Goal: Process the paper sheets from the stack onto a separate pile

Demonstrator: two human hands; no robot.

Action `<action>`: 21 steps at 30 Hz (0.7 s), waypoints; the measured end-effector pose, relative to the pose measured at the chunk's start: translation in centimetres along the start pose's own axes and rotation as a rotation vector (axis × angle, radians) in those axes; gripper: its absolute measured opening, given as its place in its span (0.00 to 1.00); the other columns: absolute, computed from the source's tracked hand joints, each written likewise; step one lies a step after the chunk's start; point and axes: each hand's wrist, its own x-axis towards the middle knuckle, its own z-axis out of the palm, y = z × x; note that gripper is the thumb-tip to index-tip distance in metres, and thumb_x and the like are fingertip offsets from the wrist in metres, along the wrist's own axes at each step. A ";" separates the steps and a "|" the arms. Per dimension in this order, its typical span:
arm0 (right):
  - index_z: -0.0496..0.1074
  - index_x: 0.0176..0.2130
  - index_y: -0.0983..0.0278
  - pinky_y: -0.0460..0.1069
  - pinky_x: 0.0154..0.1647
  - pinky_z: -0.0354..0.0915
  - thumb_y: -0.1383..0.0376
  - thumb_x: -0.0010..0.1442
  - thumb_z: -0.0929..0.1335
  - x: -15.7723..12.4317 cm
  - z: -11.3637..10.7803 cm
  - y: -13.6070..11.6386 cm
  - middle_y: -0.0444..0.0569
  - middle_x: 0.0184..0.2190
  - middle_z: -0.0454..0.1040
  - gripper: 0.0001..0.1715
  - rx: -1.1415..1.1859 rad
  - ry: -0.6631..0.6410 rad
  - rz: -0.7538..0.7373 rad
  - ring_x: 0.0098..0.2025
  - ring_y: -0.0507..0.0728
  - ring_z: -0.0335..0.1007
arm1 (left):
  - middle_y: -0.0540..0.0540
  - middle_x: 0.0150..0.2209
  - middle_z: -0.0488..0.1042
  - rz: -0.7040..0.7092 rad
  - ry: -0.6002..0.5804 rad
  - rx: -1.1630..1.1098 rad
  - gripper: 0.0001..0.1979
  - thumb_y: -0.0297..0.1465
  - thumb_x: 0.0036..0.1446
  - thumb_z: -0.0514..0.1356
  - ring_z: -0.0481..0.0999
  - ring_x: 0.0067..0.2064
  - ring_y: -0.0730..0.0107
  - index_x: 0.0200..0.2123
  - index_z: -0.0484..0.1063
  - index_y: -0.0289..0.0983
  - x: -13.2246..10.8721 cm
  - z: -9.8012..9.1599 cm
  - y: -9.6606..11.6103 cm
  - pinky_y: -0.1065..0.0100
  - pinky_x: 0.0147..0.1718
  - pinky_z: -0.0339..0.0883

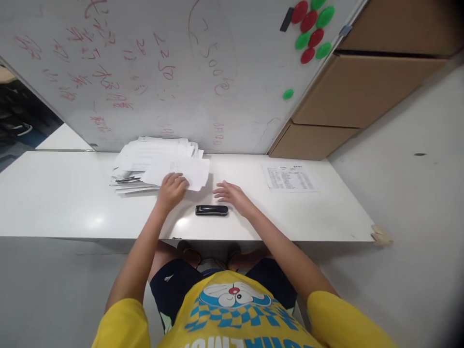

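A loose pile of white paper sheets [155,162] lies at the back of the white table [72,198], against the whiteboard. My left hand [171,189] rests on the near edge of the top sheet, fingers curled onto the paper. My right hand [232,193] lies flat on the table to the right of the pile, fingers stretched out and holding nothing. A black stapler [212,210] lies on its side on the table just in front of and between both hands, touched by neither.
A single printed sheet [290,178] lies at the right end of the table. A whiteboard [163,72] with red writing and red and green magnets [311,29] leans behind the table. Cardboard boxes [362,92] stand at the back right. The table's right corner [380,236] is chipped.
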 end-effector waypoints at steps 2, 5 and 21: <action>0.71 0.40 0.62 0.54 0.40 0.71 0.48 0.55 0.68 0.6 2.0 0.2 0.51 0.36 0.79 0.21 0.160 -0.052 0.018 0.39 0.59 0.75 | 0.43 0.44 0.78 0.073 -0.049 -0.049 0.14 0.27 0.64 0.47 0.72 0.55 0.60 0.38 0.73 0.41 -0.2 0.5 2.3 0.53 0.53 0.63; 0.71 0.41 0.61 0.54 0.43 0.71 0.56 0.51 0.72 1.2 3.1 0.9 0.48 0.37 0.80 0.18 0.267 0.092 -0.063 0.41 0.59 0.75 | 0.44 0.47 0.77 0.175 -0.152 -0.145 0.15 0.28 0.65 0.47 0.71 0.57 0.61 0.44 0.73 0.42 -0.4 0.9 4.9 0.54 0.54 0.63; 0.76 0.38 0.62 0.57 0.48 0.71 0.56 0.44 0.77 -2.0 -6.4 2.2 0.51 0.38 0.81 0.21 0.201 0.080 -0.031 0.46 0.63 0.76 | 0.42 0.44 0.77 -0.934 0.098 -1.232 0.27 0.51 0.56 0.57 0.75 0.46 0.57 0.47 0.74 0.36 -3.1 -2.1 7.2 0.63 0.44 0.68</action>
